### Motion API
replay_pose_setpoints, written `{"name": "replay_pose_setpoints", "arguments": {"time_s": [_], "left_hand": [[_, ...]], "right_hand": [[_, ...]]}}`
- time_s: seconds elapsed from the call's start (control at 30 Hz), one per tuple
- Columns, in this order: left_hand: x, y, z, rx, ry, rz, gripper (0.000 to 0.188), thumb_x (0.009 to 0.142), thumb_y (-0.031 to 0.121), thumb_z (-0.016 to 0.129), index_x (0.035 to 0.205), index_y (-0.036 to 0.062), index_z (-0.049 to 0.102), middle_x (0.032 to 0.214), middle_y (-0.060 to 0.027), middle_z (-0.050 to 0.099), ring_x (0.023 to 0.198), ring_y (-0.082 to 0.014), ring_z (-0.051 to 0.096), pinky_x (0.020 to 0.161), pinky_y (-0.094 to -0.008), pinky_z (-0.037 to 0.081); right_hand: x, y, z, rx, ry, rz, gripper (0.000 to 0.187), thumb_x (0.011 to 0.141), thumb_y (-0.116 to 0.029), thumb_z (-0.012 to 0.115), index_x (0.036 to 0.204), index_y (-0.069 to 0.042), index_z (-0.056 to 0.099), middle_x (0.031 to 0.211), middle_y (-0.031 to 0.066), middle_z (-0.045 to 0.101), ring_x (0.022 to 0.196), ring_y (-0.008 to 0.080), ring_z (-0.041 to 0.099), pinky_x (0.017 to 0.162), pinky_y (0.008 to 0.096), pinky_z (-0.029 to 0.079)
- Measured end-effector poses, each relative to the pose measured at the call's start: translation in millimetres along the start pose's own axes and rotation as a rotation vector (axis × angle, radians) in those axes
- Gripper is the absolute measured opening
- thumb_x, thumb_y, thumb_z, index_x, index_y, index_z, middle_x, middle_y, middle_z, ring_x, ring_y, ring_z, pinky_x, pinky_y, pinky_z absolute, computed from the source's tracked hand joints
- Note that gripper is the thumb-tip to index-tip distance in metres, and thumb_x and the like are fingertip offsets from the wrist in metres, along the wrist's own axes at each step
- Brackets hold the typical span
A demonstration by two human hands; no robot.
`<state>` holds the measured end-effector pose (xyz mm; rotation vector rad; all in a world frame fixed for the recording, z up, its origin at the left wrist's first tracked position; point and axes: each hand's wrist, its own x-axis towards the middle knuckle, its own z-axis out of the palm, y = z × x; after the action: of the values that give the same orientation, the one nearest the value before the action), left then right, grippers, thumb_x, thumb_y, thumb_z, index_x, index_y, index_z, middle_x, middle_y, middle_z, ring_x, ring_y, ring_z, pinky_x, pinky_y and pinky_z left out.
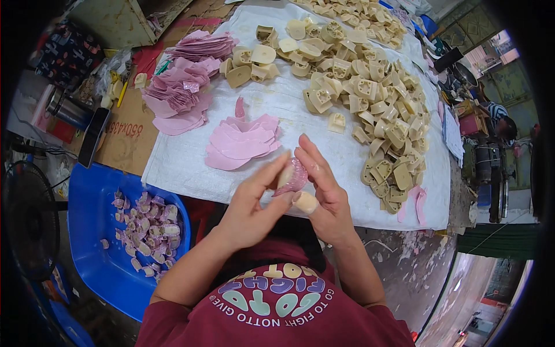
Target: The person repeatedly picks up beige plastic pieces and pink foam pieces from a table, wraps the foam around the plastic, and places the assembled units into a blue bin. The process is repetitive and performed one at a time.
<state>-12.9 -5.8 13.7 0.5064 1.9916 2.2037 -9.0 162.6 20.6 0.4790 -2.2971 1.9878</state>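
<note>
Between my hands, close to the near edge of the table, is a beige shoe heel with a pink glitter cover piece (295,178) wrapped against it. My left hand (258,199) pinches it from the left with thumb and fingers. From the right, my right hand (328,199) closes on it, fingers along the far side; a tan wrap covers the thumb. Beyond my left hand lies a fanned stack of pink cover pieces (240,141), with one small glittery strip (239,108) behind it. A single bare heel (336,122) rests beyond my right hand.
Bare beige heels (376,98) are heaped across the right and back of the white-sheeted table (191,173). Taller pink stacks (179,89) stand at left. A blue tub (87,231) with several pink-covered heels is below left. A fan (29,220) and phone (94,137) flank the left.
</note>
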Motion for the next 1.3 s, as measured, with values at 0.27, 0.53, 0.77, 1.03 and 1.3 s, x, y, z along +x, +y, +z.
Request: {"name": "replay_pose_setpoints", "arguments": {"time_s": [0.27, 0.53, 0.77, 1.03, 1.3], "left_hand": [[1.9, -0.1, 7.7, -0.781, 0.098, -0.350, 0.064, 0.102, 0.053, 0.027, 0.108, -0.0013, 0.061, 0.085, -0.0084, 0.064, 0.070, -0.0134, 0.062, 0.056, -0.0260, 0.049], [0.4, 3.9, 9.4, -0.532, 0.146, -0.503, 0.062, 0.101, 0.053, 0.028, 0.084, 0.0031, 0.060, 0.055, -0.0041, 0.053, 0.043, -0.0111, 0.048, 0.037, -0.0238, 0.035], [-17.1, 4.5, -29.4, -0.001, 0.135, -0.526, 0.060, 0.100, 0.048, 0.036, 0.075, 0.0013, 0.063, 0.058, -0.0029, 0.056, 0.047, -0.0097, 0.051, 0.043, -0.0242, 0.039], [-132.7, -14.6, -174.1, 1.149, 0.776, -0.294, 0.037, 0.087, 0.022, 0.066, 0.117, 0.0013, 0.062, 0.128, -0.0187, 0.053, 0.112, -0.0276, 0.054, 0.095, -0.0373, 0.043], [-70.8, -16.2, -131.3, 1.046, 0.639, -0.028, 0.057, 0.078, 0.010, 0.072, 0.131, 0.0033, 0.051, 0.141, -0.0213, 0.042, 0.131, -0.0365, 0.041, 0.109, -0.0439, 0.032]], "right_hand": [[4.9, -5.2, 7.3, -0.057, -0.028, -0.057, 0.048, 0.081, -0.010, 0.071, 0.127, -0.004, 0.059, 0.140, 0.0174, 0.049, 0.130, 0.0276, 0.046, 0.107, 0.0384, 0.037], [0.5, -5.2, 21.2, 0.466, -0.081, 0.260, 0.037, 0.089, -0.005, 0.063, 0.126, -0.001, 0.056, 0.108, 0.0079, 0.062, 0.064, 0.0076, 0.059, 0.053, 0.0200, 0.049], [1.1, 7.6, 27.5, 0.266, -0.160, 0.258, 0.048, 0.085, -0.008, 0.069, 0.131, -0.002, 0.053, 0.116, 0.0079, 0.063, 0.102, 0.0151, 0.060, 0.092, 0.0300, 0.046], [34.9, 48.5, 38.8, -0.331, 0.036, -0.055, 0.031, 0.078, -0.007, 0.070, 0.108, -0.005, 0.066, 0.109, 0.0095, 0.065, 0.097, 0.0277, 0.061, 0.088, 0.0369, 0.044], [68.3, 73.3, 70.7, -0.734, -0.042, -0.212, 0.020, 0.070, -0.005, 0.070, 0.089, -0.007, 0.066, 0.095, 0.0049, 0.060, 0.097, 0.0254, 0.053, 0.078, 0.0382, 0.039]]}}
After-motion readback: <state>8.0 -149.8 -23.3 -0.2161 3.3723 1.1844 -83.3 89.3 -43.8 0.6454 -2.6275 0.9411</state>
